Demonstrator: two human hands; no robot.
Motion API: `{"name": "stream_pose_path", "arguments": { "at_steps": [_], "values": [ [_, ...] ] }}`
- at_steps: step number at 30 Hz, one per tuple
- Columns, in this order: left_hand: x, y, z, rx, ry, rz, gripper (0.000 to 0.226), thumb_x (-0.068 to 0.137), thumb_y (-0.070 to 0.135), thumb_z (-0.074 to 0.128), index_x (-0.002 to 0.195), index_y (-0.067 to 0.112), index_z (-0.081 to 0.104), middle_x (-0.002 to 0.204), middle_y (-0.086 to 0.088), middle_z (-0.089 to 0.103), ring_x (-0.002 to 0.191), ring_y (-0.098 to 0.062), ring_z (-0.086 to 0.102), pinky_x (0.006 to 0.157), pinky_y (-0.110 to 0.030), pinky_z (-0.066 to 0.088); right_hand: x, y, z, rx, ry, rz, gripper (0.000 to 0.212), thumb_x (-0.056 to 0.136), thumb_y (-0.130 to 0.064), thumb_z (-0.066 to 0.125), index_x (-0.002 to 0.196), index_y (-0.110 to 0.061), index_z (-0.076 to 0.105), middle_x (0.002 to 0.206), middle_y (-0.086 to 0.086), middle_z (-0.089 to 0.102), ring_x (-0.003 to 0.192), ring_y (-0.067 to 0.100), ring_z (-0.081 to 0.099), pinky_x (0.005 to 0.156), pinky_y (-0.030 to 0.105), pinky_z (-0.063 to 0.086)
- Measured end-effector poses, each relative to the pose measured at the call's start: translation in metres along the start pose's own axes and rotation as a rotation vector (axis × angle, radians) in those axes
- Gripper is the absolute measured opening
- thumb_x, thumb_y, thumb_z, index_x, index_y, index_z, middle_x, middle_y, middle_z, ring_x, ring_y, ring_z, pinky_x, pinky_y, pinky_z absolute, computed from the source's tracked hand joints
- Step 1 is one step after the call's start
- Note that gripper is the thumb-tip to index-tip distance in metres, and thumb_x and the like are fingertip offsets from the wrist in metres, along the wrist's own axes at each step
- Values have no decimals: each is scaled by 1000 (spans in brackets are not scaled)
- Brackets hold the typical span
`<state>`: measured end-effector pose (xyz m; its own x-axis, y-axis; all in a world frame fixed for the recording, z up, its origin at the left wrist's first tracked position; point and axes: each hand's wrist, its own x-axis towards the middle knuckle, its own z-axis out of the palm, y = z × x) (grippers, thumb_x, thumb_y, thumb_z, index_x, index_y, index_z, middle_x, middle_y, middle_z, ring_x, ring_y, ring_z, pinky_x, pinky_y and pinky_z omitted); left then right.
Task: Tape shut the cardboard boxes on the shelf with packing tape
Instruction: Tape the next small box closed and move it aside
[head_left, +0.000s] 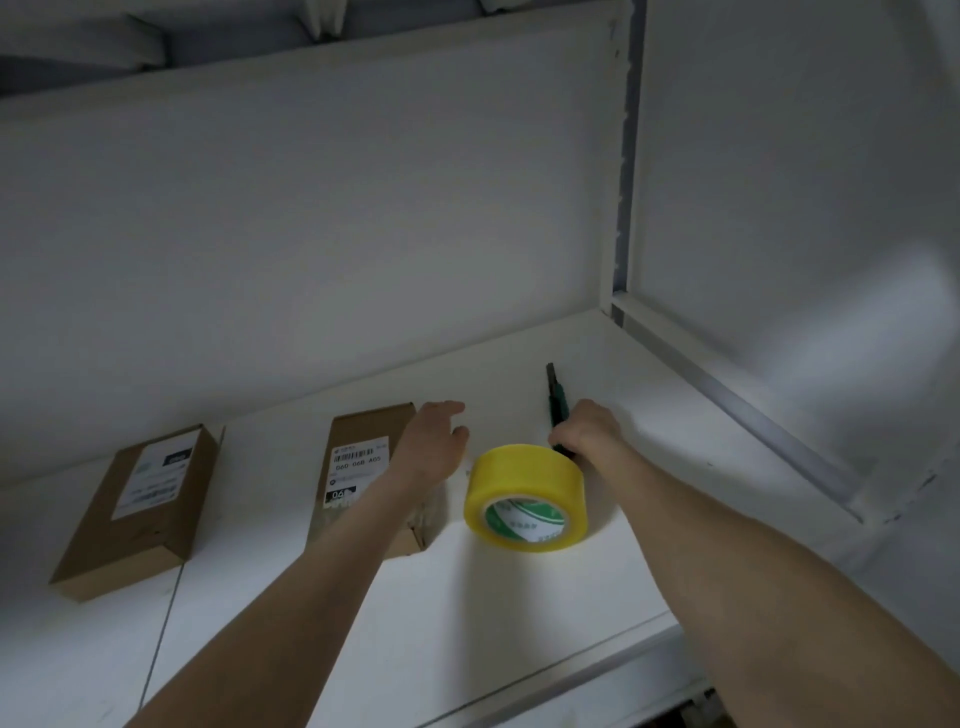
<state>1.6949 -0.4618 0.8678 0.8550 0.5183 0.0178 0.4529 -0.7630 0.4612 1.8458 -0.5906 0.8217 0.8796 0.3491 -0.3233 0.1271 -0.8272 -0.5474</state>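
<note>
- Curled right grip (589, 431) is wrapped round the handle of a dark utility knife (555, 397), whose far end points at the back wall. Can't tell if the blade is out.
- Left grip (434, 444) is loose, fingers relaxed and nearly straight, holding nothing. It lies over the far right corner of the right-hand box (358, 470), fingertips reaching past the edge. Can't tell whether it is actually touching.
- Yellow tape roll (524, 478) sits on the shelf (519, 623) between the two forearms, just in front of the right grip. It is tipped up, with the core facing the camera.
- Roll handling, as a judgement:
  - stiff and moderately light
  - smooth outer band, likely slippery
  - tipped up like this, it may roll if nudged
  - best hold: fingers through the core, or a pinch across the band width
- Right-hand box lies flat, label up, just left of the roll.
- Left-hand box (137, 504) lies flat too, well apart, further left on the same shelf.
- Box handling, as a judgement:
  - thin, stiff cardboard, probably light
  - likely to slide on the smooth white shelf when tape is pulled across
  - pin with a flat palm on top, or take by the long edges
- Knife occupies the right grip, so the roll probably needs the left, or the knife goes down first.
- Can't tell if either box already carries tape.
</note>
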Motion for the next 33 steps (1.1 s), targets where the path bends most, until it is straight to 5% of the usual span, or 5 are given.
{"name": "stream_pose_path", "arguments": {
  "at_steps": [7,11,14,22,33],
  "values": [
    [5,33,-27,-496,98,-91,34,102,33,40,74,16,52,94,-13,54,93,-23,55,88,-36,44,-36,-31,-44,97,196,-304,26,86,-16,62,110,-15,51,102,8,66,75,23,63,54,27,46],
    [3,58,-39,-891,-42,-143,57,94,46,52,134,6,46,130,-9,54,111,-20,56,92,-32,49,-77,-62,-52,76,238,-491,24,87,-19,62,108,-16,50,96,7,66,77,26,65,63,35,54],
    [-1,62,-42,-973,11,-172,41,97,30,53,125,1,50,124,-15,61,106,-27,62,89,-38,53,-104,-78,-42,54,174,-583,26,86,-27,68,97,-15,48,85,3,61,80,25,64,55,31,47],
    [-58,-13,-33,-377,87,-95,18,93,15,48,104,3,57,88,-13,62,71,-27,57,61,-28,38,-116,-73,-33,-455,17,-491,64,87,-70,46,129,-23,56,131,2,58,116,24,56,90,35,46],
    [-82,-59,8,-17,12,-143,34,84,7,58,117,5,52,103,-15,63,94,-32,62,78,-43,55,-110,-96,3,-777,-306,-281,50,76,-63,66,88,-15,57,96,4,62,88,23,63,82,35,54]
  ]
}}
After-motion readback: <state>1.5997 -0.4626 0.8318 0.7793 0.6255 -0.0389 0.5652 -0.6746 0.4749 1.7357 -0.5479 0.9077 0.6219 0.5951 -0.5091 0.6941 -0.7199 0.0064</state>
